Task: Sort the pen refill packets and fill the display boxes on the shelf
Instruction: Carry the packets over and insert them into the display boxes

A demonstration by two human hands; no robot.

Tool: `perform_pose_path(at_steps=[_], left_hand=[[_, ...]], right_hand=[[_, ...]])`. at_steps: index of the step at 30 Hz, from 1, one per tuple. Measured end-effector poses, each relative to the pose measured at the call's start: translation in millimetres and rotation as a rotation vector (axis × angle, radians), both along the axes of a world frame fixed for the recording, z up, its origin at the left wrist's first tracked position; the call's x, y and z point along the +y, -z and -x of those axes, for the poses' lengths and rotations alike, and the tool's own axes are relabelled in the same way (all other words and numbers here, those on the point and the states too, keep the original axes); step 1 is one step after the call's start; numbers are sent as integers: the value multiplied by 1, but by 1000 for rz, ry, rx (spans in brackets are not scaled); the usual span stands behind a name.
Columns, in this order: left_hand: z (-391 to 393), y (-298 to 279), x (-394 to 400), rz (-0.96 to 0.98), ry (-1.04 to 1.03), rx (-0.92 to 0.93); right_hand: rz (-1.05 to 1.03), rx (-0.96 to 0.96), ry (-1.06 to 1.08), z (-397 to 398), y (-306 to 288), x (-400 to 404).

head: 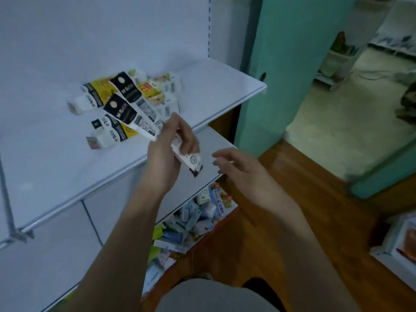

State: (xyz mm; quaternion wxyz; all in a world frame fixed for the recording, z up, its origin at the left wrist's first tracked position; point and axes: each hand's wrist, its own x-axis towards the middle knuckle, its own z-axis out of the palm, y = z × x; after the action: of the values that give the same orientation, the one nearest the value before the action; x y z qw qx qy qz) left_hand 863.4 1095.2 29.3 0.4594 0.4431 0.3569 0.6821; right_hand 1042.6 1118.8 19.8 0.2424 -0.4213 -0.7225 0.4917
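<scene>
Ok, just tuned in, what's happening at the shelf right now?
A person is sorting boxes at a white shelf. The left hand grips a fan of long black-and-white packets. The right hand hangs open beside it, holding nothing. Several yellow and white display boxes lie on the shelf behind. More mixed packets are heaped on a lower shelf.

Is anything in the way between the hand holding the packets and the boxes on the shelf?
Nothing visible. The left hand holds its black-and-white packets right above the white shelf, with the display boxes just behind them.
</scene>
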Motion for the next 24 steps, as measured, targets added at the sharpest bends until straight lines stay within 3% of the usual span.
perform_pose_path(at_steps=[3, 5, 8, 11, 15, 20, 24], left_hand=[[5, -20, 15, -14, -59, 7], [9, -27, 22, 23, -141, 128], [16, -33, 25, 107, -339, 296], [22, -38, 21, 224, -595, 322], [26, -34, 8, 280, -859, 324], [44, -28, -29, 327, -1100, 166], [77, -33, -52, 275, -1303, 51]], right_hand=[[113, 193, -147, 39, -13, 21], [204, 307, -223, 58, -20, 37], [289, 361, -388, 73, -23, 62], [326, 389, -523, 86, -24, 81], [232, 308, -639, 117, -24, 97], [66, 137, -887, 155, -33, 98], [-231, 160, -728, 187, -43, 118]])
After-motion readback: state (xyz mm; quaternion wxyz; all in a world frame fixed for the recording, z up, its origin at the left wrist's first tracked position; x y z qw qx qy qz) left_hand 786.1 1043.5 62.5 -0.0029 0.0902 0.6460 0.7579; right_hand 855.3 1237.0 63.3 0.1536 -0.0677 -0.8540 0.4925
